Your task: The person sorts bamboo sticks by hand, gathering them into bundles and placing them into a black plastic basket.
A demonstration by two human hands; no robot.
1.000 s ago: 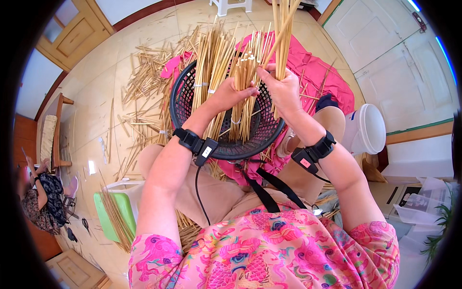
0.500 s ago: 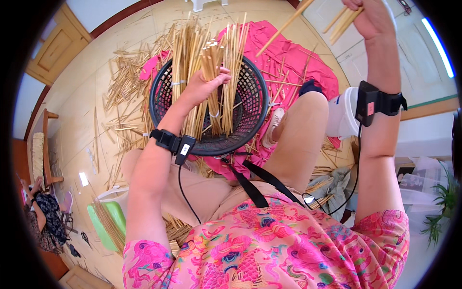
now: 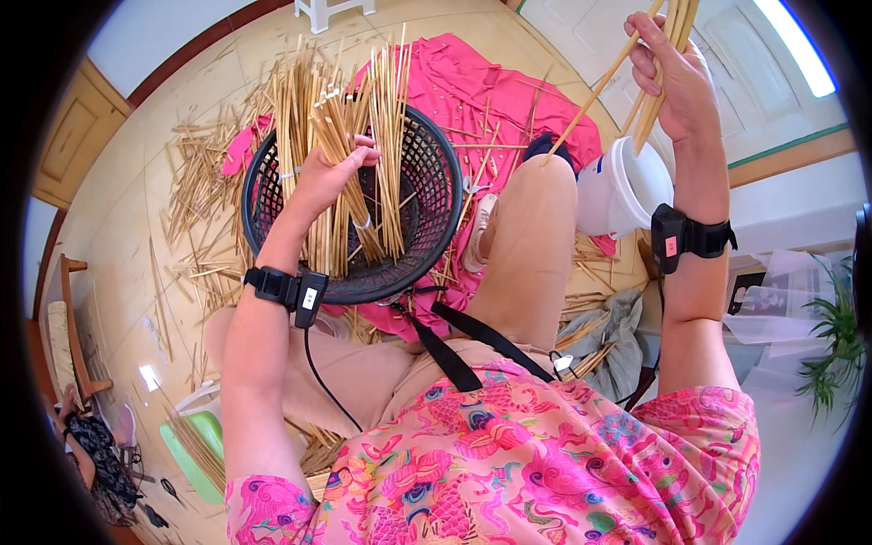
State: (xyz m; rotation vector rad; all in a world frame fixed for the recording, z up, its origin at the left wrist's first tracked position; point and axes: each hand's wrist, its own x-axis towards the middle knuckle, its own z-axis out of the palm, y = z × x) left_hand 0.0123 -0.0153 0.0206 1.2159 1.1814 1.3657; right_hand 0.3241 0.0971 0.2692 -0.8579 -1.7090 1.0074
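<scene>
The left hand [image 3: 329, 173] was clenched around a bundle of straw stalks [image 3: 341, 136] standing upright in the black mesh basket [image 3: 427, 195] on the lap. The right hand [image 3: 677, 86] was raised well clear, grasping a few picked stalks [image 3: 658, 54] above the white bucket [image 3: 627, 186]. Judged step: sorting stalks out of the basket. The next move would call for lowering the picked stalks without snagging the bundle.

The beige tiled floor [image 3: 136, 182] carries a spread pink cloth [image 3: 472, 91], scattered pale bamboo sticks [image 3: 195, 195] and a white plastic bucket [image 3: 622, 186].
</scene>
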